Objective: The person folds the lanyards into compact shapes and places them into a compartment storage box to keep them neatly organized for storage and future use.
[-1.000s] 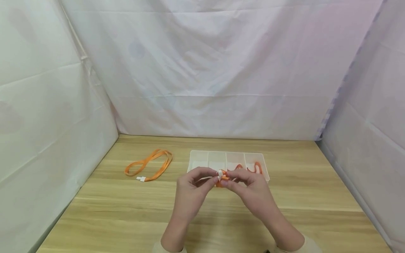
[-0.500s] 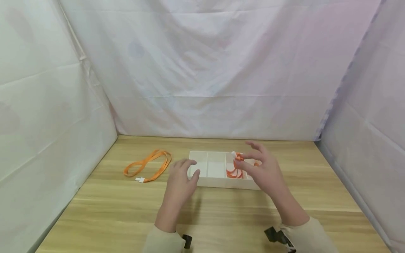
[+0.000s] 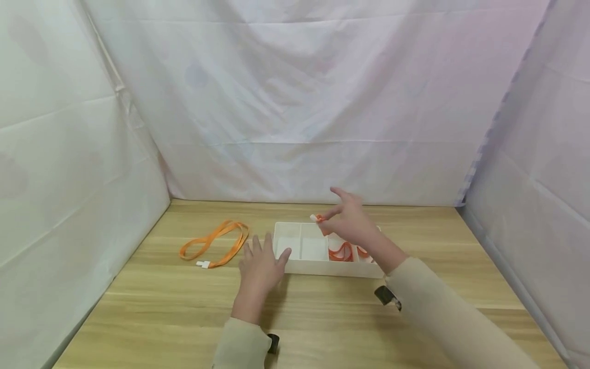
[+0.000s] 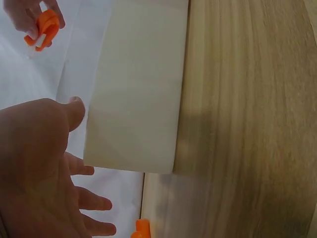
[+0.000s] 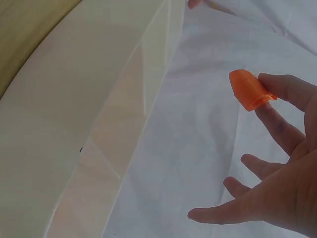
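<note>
My right hand point(image 3: 352, 224) pinches a folded orange lanyard point(image 3: 325, 229) between thumb and finger, its white clip point(image 3: 314, 218) sticking out on the left. The other fingers spread away from it. This hand is above the back of a white divided tray point(image 3: 313, 267). In the right wrist view the folded strap point(image 5: 249, 90) is a compact roll beyond the tray wall. My left hand point(image 3: 261, 266), fingers spread and holding nothing, is at the tray's left end. Orange lanyards point(image 3: 341, 252) lie coiled in the third compartment and, partly hidden by my right arm, in the rightmost one.
Another orange lanyard point(image 3: 211, 240) lies in a loose loop on the wooden table point(image 3: 152, 307), left of the tray, with a white clip point(image 3: 203, 264) at its near end. White cloth point(image 3: 286, 102) hangs behind the table and along both sides.
Both hands worked together on the folded lanyard over the tray a second ago. Then they parted; the right carried it right, then back left and farther away, while the left settled at the tray's left end.
</note>
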The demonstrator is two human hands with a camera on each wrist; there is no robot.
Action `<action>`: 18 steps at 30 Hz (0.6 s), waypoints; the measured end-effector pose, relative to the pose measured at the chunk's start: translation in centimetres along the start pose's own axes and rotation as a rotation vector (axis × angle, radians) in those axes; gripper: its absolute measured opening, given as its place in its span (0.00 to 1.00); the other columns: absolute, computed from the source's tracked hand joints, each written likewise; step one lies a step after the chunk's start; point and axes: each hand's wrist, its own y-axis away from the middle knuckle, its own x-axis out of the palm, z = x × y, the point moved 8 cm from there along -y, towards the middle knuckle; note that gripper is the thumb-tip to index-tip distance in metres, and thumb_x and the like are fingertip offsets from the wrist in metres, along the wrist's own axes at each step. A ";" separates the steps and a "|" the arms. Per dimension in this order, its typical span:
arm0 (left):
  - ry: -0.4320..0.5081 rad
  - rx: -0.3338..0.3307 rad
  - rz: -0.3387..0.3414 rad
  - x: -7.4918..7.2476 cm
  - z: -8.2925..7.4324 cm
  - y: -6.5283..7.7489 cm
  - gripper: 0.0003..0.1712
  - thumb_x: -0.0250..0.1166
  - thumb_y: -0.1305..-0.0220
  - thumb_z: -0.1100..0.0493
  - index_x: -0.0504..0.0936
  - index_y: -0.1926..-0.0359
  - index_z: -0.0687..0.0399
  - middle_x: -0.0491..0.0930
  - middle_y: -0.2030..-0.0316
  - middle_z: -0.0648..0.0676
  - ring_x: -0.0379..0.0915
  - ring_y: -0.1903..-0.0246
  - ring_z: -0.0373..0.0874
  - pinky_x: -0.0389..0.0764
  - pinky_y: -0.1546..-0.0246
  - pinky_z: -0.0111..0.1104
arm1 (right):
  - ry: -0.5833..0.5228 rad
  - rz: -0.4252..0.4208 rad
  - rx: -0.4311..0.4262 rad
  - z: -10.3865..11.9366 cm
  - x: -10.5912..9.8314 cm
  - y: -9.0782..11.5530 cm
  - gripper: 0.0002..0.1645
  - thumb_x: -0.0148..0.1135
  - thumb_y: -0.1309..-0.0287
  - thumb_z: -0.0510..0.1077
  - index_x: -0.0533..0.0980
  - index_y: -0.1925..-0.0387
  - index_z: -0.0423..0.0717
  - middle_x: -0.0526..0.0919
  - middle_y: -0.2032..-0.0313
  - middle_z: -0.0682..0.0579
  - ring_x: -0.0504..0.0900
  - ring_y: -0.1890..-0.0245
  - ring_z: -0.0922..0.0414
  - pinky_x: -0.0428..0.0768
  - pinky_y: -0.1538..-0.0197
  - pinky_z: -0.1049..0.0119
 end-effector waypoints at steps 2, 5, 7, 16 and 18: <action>0.000 -0.019 0.021 0.4 0.4 -0.2 0.49 0.51 0.21 0.30 0.52 0.14 0.53 0.45 0.16 0.71 0.36 0.17 0.75 0.51 0.26 0.78 | 0.051 0.015 0.014 -0.1 0.7 -0.9 0.34 0.76 0.41 0.48 0.79 0.34 0.42 0.83 0.32 0.51 0.43 0.14 0.42 0.56 0.18 0.32; -0.010 -0.030 0.051 0.8 0.6 -0.4 0.51 0.47 0.22 0.26 0.49 0.14 0.50 0.42 0.15 0.69 0.33 0.16 0.74 0.47 0.26 0.79 | 0.152 0.026 0.032 -0.5 1.5 -2.0 0.20 0.74 0.41 0.48 0.88 0.49 0.45 0.71 0.22 0.50 0.46 0.15 0.38 0.60 0.20 0.31; -0.039 -0.019 0.060 0.8 0.5 -0.5 0.52 0.45 0.24 0.23 0.49 0.14 0.49 0.43 0.15 0.69 0.34 0.16 0.74 0.47 0.27 0.80 | 0.221 0.019 0.059 -1.0 1.9 -2.4 0.08 0.74 0.41 0.49 0.90 0.69 0.50 0.58 0.16 0.51 0.48 0.16 0.36 0.58 0.22 0.26; -0.208 0.025 0.093 0.5 -0.1 -0.6 0.49 0.42 0.26 0.20 0.41 0.13 0.29 0.45 0.14 0.64 0.43 0.18 0.75 0.47 0.32 0.85 | 0.365 0.057 0.126 -2.9 5.7 -2.6 0.18 0.69 0.40 0.49 0.86 0.85 0.52 0.59 0.16 0.51 0.52 0.16 0.34 0.47 0.30 0.11; -0.227 0.024 0.103 0.6 -0.1 -0.8 0.49 0.41 0.26 0.19 0.40 0.13 0.27 0.45 0.14 0.64 0.43 0.18 0.75 0.47 0.32 0.84 | 0.396 0.051 0.128 -3.1 6.2 -2.6 0.18 0.68 0.41 0.47 0.85 0.86 0.51 0.59 0.16 0.52 0.52 0.16 0.36 0.46 0.29 0.12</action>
